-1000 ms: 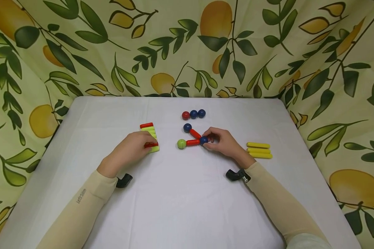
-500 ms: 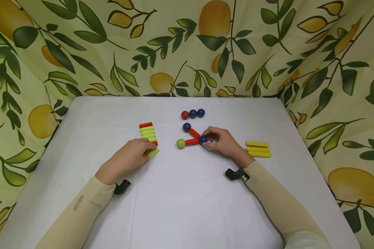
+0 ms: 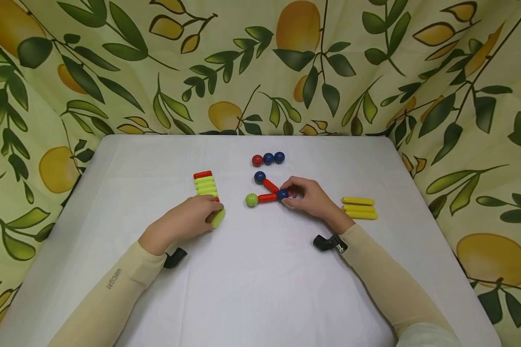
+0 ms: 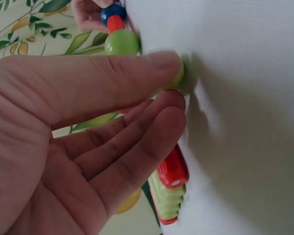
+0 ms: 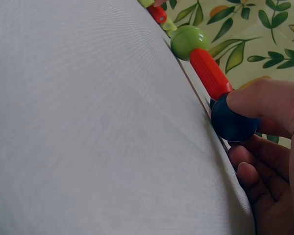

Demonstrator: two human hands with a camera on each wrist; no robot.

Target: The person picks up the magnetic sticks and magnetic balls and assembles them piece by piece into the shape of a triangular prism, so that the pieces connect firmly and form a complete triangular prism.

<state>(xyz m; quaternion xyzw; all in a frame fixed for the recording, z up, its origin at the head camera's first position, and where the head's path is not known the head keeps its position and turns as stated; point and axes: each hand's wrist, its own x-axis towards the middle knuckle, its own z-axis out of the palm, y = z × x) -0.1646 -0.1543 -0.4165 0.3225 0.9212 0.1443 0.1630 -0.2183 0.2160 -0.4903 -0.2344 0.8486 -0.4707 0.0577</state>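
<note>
My left hand (image 3: 188, 219) pinches a light green stick (image 3: 218, 219) between thumb and fingers, at the near end of a row of sticks. That row (image 3: 205, 184) holds several light green sticks with a red one at its far end and another red stick (image 4: 173, 169) nearest the hand. With thumb and fingers, my right hand (image 3: 307, 197) grips a blue ball (image 5: 233, 118). Two red sticks (image 3: 267, 197) run from this ball in a V, one ending in a green ball (image 3: 252, 200), the other in a second blue ball (image 3: 259, 177).
Behind the V lie a red ball (image 3: 257, 160) and two more blue balls (image 3: 273, 158) in a line. Three yellow sticks (image 3: 359, 208) rest to the right of my right hand. A white cloth covers the table (image 3: 252, 289); a leaf-patterned curtain (image 3: 243, 67) hangs around it.
My left hand has drawn the light green stick away from the row, toward me and slightly right, turning it more upright in view. The right hand stays on the blue ball.
</note>
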